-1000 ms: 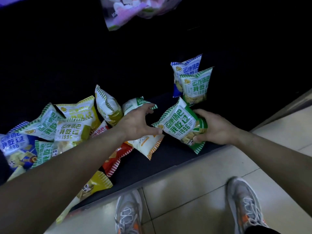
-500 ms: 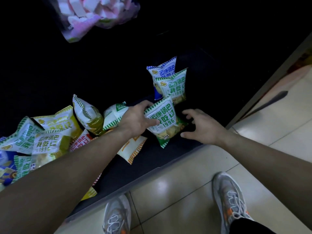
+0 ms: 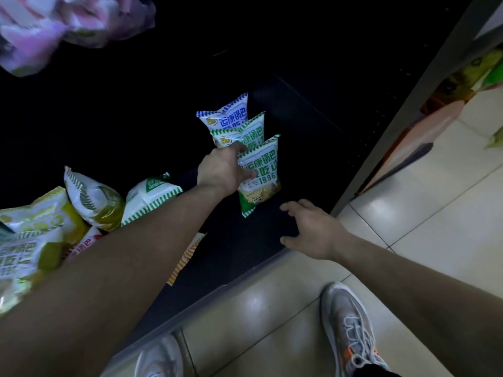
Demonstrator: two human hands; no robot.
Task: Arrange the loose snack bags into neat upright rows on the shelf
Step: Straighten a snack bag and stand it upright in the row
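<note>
My left hand [image 3: 223, 170] grips the front green snack bag [image 3: 260, 172] by its left edge, fingers behind the pack and thumb across its face. The bag stands nearly upright on the black shelf [image 3: 245, 248], at the front of a short row. Directly behind it stands a second green bag [image 3: 245, 133], and behind that a blue bag [image 3: 226, 112]; the three overlap, so I cannot tell whether they touch. My right hand [image 3: 313, 229] is empty, fingers spread and relaxed, hovering over the shelf's front edge just right of the held bag and not in contact with it.

The unsorted stock lies to the left: a yellow-green bag [image 3: 92, 197] leaning, a white-and-green bag [image 3: 151, 193] on its side beside it, and more packs [image 3: 30, 240] heaped at the far left, partly hidden under my forearm.

Risks from this state:
- The held bag's lower corner looks lifted and tilted. Release before the base sits flat would likely let it slump forward off the row.
- The packs are soft and air-filled. Pushing back too firmly could topple the two bags behind.
- My left forearm passes low over the loose heap. Withdrawal along the same line may drag packs toward the shelf lip and onto the floor [image 3: 272, 308].
- Lighting inside the shelf is poor, so alignment of the row is hard to verify.
</note>
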